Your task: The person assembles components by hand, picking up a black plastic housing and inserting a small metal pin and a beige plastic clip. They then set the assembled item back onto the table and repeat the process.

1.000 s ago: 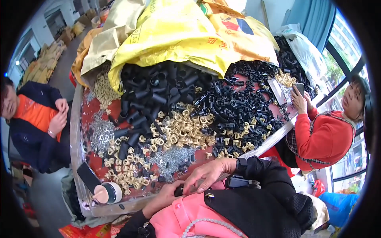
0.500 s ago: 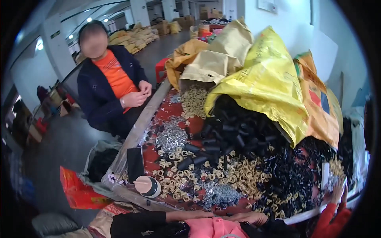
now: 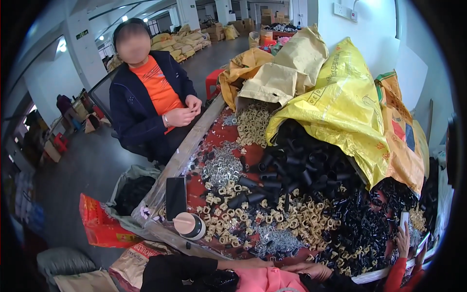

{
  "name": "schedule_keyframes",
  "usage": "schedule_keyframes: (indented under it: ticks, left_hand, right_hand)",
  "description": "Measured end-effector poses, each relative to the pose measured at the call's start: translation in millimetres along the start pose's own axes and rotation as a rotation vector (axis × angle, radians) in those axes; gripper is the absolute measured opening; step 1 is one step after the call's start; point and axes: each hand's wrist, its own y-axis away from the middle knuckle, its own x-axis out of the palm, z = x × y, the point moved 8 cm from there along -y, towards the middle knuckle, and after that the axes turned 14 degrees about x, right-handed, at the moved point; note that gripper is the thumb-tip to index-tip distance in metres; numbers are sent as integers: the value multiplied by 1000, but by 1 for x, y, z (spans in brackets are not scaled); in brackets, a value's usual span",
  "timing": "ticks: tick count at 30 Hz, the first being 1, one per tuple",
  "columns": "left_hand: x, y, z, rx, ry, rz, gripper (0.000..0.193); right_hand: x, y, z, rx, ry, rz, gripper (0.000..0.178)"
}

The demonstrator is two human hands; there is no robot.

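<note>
My left hand (image 3: pixel 253 263) lies at the near edge of the table, its fingertips hidden behind the pink garment (image 3: pixel 267 280) on my front. From the other side my right hand (image 3: pixel 311 269) comes in, back of the hand up, fingers pointing toward the left one. I cannot make out anything held in either. Just beyond them are a heap of small silvery metal pieces (image 3: pixel 277 242), beige plastic ring-shaped parts (image 3: pixel 311 221) and small black parts (image 3: pixel 355 238). A round tub (image 3: pixel 190 226) with a pinkish lid and a dark phone (image 3: pixel 175 198) stand at the table's left side.
Large black tubular parts (image 3: pixel 296 165) spill from a yellow sack (image 3: pixel 340 107). A person (image 3: pixel 151 92) in an orange shirt sits across the left edge. At lower right, another person's hand (image 3: pixel 403 242) touches a white slab-like object (image 3: pixel 404 220). A red bag (image 3: pixel 99 221) lies left.
The whole view has shifted, so the table sits further right and slightly lower. The red-sleeved person's hands have parted, one reaching to the white object. My hands stay nearly in place.
</note>
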Motion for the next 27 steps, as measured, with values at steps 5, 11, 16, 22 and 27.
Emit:
schedule_keyframes:
  ticks: [5,11,16,22,27]
  left_hand:
    - [-1,-11,12,36,-27,8,35]
    - [-11,-20,13,64,-46,22,35]
    - [-9,-22,19,76,-66,19,35]
    - [-66,62,-11,108,-137,40,36]
    - [-49,-11,-10,94,-144,55,36]
  right_hand:
    - [-18,10,9,-23,21,-53,57]
    - [-25,21,14,-58,34,-118,58]
    - [-28,25,18,-85,49,-154,59]
    - [-34,35,35,-159,97,-217,61]
    - [-17,30,23,-196,81,-245,62]
